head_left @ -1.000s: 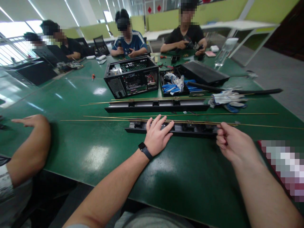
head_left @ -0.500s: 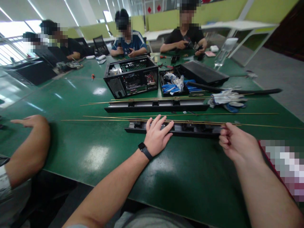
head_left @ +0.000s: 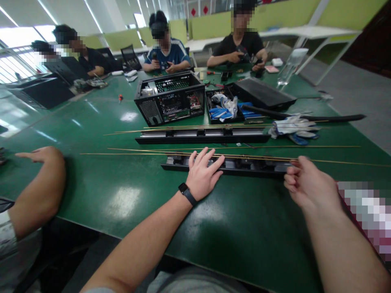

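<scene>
My left hand (head_left: 203, 173), with a black band at the wrist, lies flat with fingers spread on a long black plastic strip (head_left: 244, 167) on the green table (head_left: 128, 191). My right hand (head_left: 305, 183) is closed at the strip's right end, pinching a thin brass rod (head_left: 152, 154) that runs left to right over the strip. More brass rods lie beside it. A second black strip (head_left: 201, 136) sits further back.
A person's forearm (head_left: 39, 191) rests on the table at left. Behind the strips stand an open black computer case (head_left: 169, 97), a black tray with blue gloves (head_left: 224, 108), a flat black panel (head_left: 262, 93) and work gloves (head_left: 293, 126). Several people sit at the far edge.
My right hand has slid a little to the right along the rod. My left hand stays flat on the strip.
</scene>
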Motion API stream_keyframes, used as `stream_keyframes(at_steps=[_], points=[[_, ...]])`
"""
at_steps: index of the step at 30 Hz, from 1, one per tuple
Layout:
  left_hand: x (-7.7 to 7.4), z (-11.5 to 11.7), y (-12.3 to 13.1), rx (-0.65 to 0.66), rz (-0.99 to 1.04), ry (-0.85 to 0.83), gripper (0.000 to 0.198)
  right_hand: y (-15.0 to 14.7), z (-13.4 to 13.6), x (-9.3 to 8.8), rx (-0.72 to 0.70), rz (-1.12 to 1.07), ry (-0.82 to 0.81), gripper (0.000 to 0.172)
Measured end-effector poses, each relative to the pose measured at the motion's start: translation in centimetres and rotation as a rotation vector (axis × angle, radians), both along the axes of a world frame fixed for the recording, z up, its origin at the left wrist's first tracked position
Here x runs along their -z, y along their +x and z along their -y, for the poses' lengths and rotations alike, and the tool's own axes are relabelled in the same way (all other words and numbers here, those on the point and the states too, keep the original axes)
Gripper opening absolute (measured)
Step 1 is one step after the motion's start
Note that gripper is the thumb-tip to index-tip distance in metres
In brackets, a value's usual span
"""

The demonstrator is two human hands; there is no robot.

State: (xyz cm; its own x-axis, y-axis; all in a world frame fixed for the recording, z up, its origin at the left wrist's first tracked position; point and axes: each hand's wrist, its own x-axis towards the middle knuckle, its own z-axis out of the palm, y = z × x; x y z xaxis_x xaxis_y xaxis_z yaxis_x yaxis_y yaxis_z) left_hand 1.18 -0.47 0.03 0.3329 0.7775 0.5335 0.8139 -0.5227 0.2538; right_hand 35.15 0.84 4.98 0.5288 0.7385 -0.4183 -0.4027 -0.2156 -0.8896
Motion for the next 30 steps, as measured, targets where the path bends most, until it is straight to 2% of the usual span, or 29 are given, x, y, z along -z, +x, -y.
stream_keyframes(at_steps=[2, 6, 12, 21, 30], points=[[0.0, 0.0, 0.0, -0.005, -0.001, -0.004, 0.052, -1.4, 0.4, -0.7, 0.026, 0.015, -0.016, 0.029], [0.1, 0.0, 0.0, 0.000, 0.003, 0.001, 0.052, -3.3, 1.0, -2.0, -0.027, 0.042, -0.018, 0.036], [0.0, 0.0, 0.0, 0.002, -0.002, 0.005, 0.051, -4.0, 1.4, -3.2, -0.053, 0.043, -0.052, 0.034], [0.2, -0.1, -0.1, -0.003, 0.001, 0.010, 0.052, -2.2, 0.8, -1.4, -0.010, 0.018, 0.020, 0.037], [0.0, 0.1, -0.1, 0.008, -0.003, 0.004, 0.051, -2.2, 0.6, -1.7, 0.053, 0.015, -0.025, 0.033]])
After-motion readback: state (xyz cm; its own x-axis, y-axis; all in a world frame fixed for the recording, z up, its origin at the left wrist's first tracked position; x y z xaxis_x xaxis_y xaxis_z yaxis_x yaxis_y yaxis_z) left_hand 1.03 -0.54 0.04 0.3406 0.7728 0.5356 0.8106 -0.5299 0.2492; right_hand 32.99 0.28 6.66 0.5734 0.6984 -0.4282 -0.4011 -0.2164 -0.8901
